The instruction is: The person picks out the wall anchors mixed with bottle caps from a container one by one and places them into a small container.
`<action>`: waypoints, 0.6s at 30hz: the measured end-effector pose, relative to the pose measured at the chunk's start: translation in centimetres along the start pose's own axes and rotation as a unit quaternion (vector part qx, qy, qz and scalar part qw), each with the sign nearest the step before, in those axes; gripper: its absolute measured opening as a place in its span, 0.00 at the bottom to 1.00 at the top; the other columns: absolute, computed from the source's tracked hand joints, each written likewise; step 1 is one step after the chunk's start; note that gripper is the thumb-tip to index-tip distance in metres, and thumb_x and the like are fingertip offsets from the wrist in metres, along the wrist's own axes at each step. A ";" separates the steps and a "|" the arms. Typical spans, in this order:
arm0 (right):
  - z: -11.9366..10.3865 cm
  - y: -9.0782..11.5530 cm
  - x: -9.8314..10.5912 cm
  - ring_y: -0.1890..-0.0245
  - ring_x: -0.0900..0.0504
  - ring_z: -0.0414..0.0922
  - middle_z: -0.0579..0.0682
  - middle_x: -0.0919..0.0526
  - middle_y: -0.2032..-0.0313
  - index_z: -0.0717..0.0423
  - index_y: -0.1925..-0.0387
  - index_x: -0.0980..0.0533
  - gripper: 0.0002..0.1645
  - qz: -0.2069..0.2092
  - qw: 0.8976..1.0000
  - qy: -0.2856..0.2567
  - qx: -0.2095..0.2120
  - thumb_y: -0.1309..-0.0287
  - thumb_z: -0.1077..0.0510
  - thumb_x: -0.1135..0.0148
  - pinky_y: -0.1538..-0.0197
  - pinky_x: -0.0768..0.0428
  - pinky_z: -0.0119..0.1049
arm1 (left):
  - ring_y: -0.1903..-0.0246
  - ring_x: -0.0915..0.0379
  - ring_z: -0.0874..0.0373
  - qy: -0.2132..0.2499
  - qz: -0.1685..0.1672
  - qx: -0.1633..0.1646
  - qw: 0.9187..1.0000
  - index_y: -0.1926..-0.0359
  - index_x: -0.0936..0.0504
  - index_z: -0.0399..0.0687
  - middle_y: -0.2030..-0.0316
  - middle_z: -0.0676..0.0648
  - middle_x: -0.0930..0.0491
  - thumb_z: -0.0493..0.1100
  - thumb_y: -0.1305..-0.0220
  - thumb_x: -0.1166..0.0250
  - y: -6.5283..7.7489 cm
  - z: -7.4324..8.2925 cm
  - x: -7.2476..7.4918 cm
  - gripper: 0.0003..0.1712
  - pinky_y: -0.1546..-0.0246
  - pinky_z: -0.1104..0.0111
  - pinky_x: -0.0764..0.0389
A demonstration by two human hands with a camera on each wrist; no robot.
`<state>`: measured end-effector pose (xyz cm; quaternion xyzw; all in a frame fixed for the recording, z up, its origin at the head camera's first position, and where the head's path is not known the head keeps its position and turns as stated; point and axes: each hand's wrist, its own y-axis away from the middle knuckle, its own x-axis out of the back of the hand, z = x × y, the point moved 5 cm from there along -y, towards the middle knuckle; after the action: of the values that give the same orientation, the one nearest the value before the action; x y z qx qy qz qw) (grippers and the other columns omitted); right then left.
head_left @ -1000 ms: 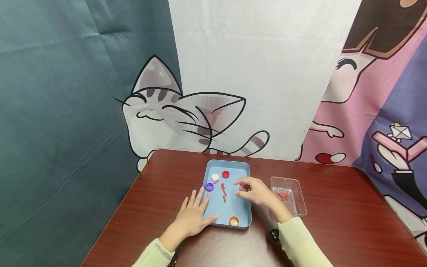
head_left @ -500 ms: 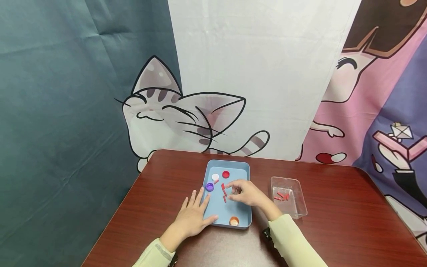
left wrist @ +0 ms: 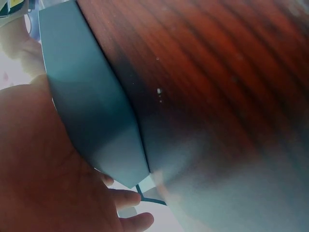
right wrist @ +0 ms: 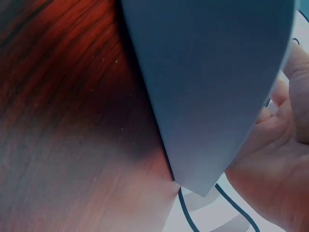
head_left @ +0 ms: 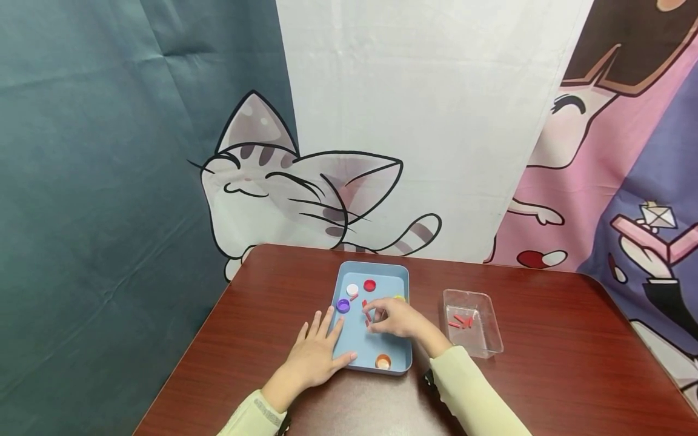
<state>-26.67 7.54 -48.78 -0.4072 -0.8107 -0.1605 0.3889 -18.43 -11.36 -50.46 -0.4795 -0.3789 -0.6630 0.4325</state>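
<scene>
A light blue tray (head_left: 354,269) holds several small red sticks (head_left: 354,297) and coloured bottle-cap-like rings. My right hand (head_left: 400,318) is over the tray's middle, with thumb and forefinger apart on either side of a red stick (head_left: 368,316); the fingertips are close to it. My left hand (head_left: 313,357) lies with spread, straight fingers across the tray's near left rim. In the left wrist view, the left palm (left wrist: 53,164) is against the tray wall (left wrist: 96,96). The right wrist view has the right hand (right wrist: 275,154) beyond the tray wall (right wrist: 207,87), its fingertips hidden.
Right of the tray stands a clear plastic box (head_left: 488,336) with several red sticks (head_left: 460,320) inside. The tray also holds a white cap (head_left: 352,290), red cap (head_left: 369,285), purple cap (head_left: 343,306), orange cap (head_left: 383,361) and partly hidden yellow cap (head_left: 400,298).
My right hand has moved left from the tray's right side to the red sticks in the middle. More of the box's sticks show, and the yellow cap has come into view. The left hand stays put.
</scene>
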 end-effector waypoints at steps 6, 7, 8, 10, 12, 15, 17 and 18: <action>-0.2 -0.3 -0.3 0.74 0.27 0.37 0.43 0.23 0.75 0.60 0.50 0.17 0.22 -0.011 1.000 0.009 -0.014 0.48 0.60 0.23 0.69 0.26 0.30 | 0.22 0.58 0.35 0.000 0.005 -0.003 1.000 0.21 0.42 0.49 0.20 0.40 0.56 0.75 0.31 0.51 -0.1 -0.1 0.0 0.50 0.28 0.39 0.48; -0.2 -0.4 -0.3 0.74 0.28 0.37 0.43 0.23 0.75 0.59 0.51 0.16 0.22 -0.011 1.000 0.015 -0.020 0.48 0.60 0.22 0.69 0.26 0.30 | 0.22 0.58 0.35 0.001 0.006 -0.003 1.000 0.21 0.42 0.49 0.20 0.40 0.56 0.75 0.31 0.51 -0.1 -0.1 0.0 0.49 0.28 0.39 0.48; -0.2 -0.5 -0.4 0.74 0.28 0.37 0.43 0.23 0.75 0.58 0.51 0.16 0.22 -0.013 0.999 0.022 -0.026 0.48 0.59 0.22 0.69 0.27 0.30 | 0.22 0.58 0.35 0.002 0.006 -0.004 1.000 0.21 0.42 0.49 0.20 0.40 0.56 0.75 0.31 0.51 0.0 0.0 0.0 0.50 0.28 0.39 0.48; -0.1 -0.6 -0.6 0.74 0.28 0.37 0.43 0.23 0.76 0.57 0.51 0.16 0.22 -0.016 0.999 0.032 -0.038 0.49 0.59 0.22 0.69 0.27 0.30 | 0.23 0.58 0.35 0.005 0.007 -0.004 1.000 0.21 0.42 0.48 0.20 0.40 0.56 0.75 0.31 0.50 0.0 0.0 0.1 0.50 0.28 0.39 0.48; 0.0 -0.8 -0.8 0.75 0.28 0.37 0.43 0.23 0.76 0.56 0.51 0.16 0.22 -0.018 0.998 0.045 -0.049 0.50 0.59 0.21 0.70 0.27 0.31 | 0.23 0.58 0.35 0.005 0.007 -0.005 1.000 0.21 0.42 0.48 0.20 0.40 0.56 0.75 0.31 0.51 0.0 -0.1 0.1 0.50 0.28 0.38 0.49; 0.2 -1.0 -1.1 0.75 0.27 0.37 0.42 0.23 0.76 0.55 0.51 0.15 0.23 -0.026 0.996 0.060 -0.066 0.51 0.58 0.20 0.70 0.26 0.31 | 0.22 0.59 0.35 0.000 0.006 -0.005 1.000 0.21 0.42 0.49 0.20 0.40 0.57 0.76 0.31 0.53 -0.1 -0.2 -0.2 0.50 0.28 0.38 0.49; 0.3 -1.2 -1.4 0.74 0.27 0.37 0.42 0.23 0.76 0.54 0.52 0.15 0.22 -0.030 0.994 0.070 -0.072 0.51 0.57 0.20 0.70 0.25 0.32 | 0.22 0.59 0.36 -0.004 0.007 -0.005 1.000 0.21 0.42 0.50 0.19 0.41 0.57 0.77 0.31 0.54 -0.1 -0.3 -0.4 0.51 0.28 0.39 0.49; 0.4 -1.3 -1.4 0.74 0.27 0.37 0.42 0.23 0.76 0.53 0.52 0.15 0.22 -0.033 0.994 0.074 -0.075 0.51 0.57 0.20 0.69 0.25 0.32 | 0.22 0.59 0.36 -0.006 0.006 -0.004 1.000 0.21 0.43 0.51 0.19 0.41 0.58 0.77 0.31 0.55 -0.2 -0.4 -0.5 0.51 0.28 0.39 0.49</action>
<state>-27.31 6.19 -50.04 -0.3954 -0.7781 -0.2632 0.4110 -18.62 -11.52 -51.07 -0.4876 -0.3758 -0.6590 0.4321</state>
